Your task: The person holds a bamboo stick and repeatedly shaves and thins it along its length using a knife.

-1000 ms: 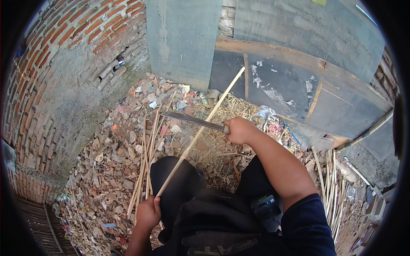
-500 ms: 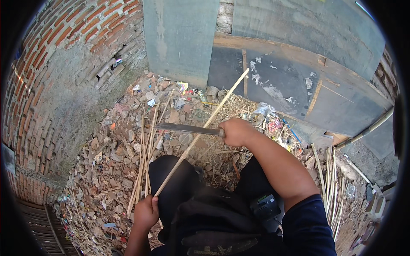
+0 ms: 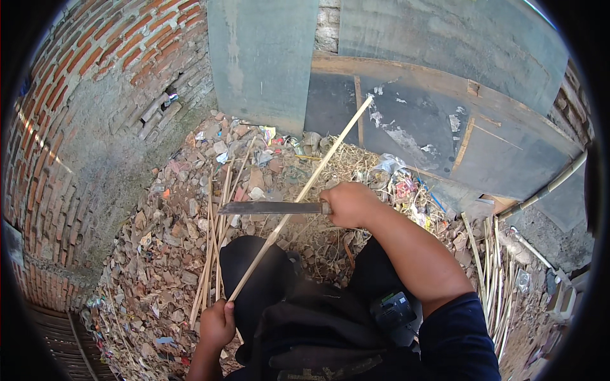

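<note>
My right hand [image 3: 347, 204] is closed round the handle of a machete [image 3: 267, 208]. Its long, dark blade points left and lies across a pale bamboo strip [image 3: 321, 170]. Slanting up and to the right, the strip crosses in front of my left knee [image 3: 244, 254] and ends near the dark panel. My left hand [image 3: 217, 322] grips its near end, thumb on top. Whether the blade edge bites into the strip cannot be made out.
Several bamboo strips [image 3: 211, 247] lie on rubble at my left, more strips [image 3: 492, 273] at my right. Curly shavings [image 3: 356, 162] cover the ground ahead, beside litter. A brick wall [image 3: 70, 140] rises at left; grey panels [image 3: 264, 63] stand at the back. A dark boxy device [image 3: 391, 310] is by my right thigh.
The machete has come nearer to me along the strip and a little to the left. My left hand keeps its hold, slightly lower in view.
</note>
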Motion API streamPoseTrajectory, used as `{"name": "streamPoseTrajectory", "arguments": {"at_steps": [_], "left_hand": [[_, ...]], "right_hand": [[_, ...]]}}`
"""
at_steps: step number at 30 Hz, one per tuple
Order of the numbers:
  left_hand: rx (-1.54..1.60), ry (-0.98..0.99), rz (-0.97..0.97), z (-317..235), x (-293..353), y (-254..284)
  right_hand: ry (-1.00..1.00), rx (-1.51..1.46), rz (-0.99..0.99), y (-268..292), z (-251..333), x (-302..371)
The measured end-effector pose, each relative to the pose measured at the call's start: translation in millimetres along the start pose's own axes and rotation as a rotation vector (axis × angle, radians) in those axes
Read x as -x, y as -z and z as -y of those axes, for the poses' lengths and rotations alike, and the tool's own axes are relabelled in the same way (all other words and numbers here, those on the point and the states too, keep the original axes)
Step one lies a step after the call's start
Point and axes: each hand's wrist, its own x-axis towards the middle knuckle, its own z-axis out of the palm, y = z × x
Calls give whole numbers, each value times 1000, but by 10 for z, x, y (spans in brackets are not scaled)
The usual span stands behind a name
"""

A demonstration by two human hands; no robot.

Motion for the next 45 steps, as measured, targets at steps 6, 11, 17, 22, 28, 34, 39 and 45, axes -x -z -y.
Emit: {"name": "streamPoseTrajectory", "arguments": {"at_steps": [6, 11, 17, 22, 28, 34, 39, 45], "left_hand": [[66, 74, 106, -31, 31, 6], [65, 62, 84, 36, 68, -42], [24, 41, 55, -2, 61, -75], [77, 61, 123, 49, 13, -30], [-31, 50, 127, 8, 63, 66], [-19, -8, 119, -1, -53, 38], [-4, 16, 150, 29, 45, 92], [-28, -32, 54, 60, -10, -47]], "right_hand": [[-189, -220, 2, -33, -548, -233], [-73, -139, -6, -141, -130, -145], [-103, -145, -6, -156, -531, -273], [-147, -216, -142, -257, -605, -273], [35, 42, 83, -13, -9, -95], [-276, -245, -156, -232, -914, -329], [-32, -87, 44, -107, -67, -129], [-145, -227, 28, -171, -736, -280]]}}
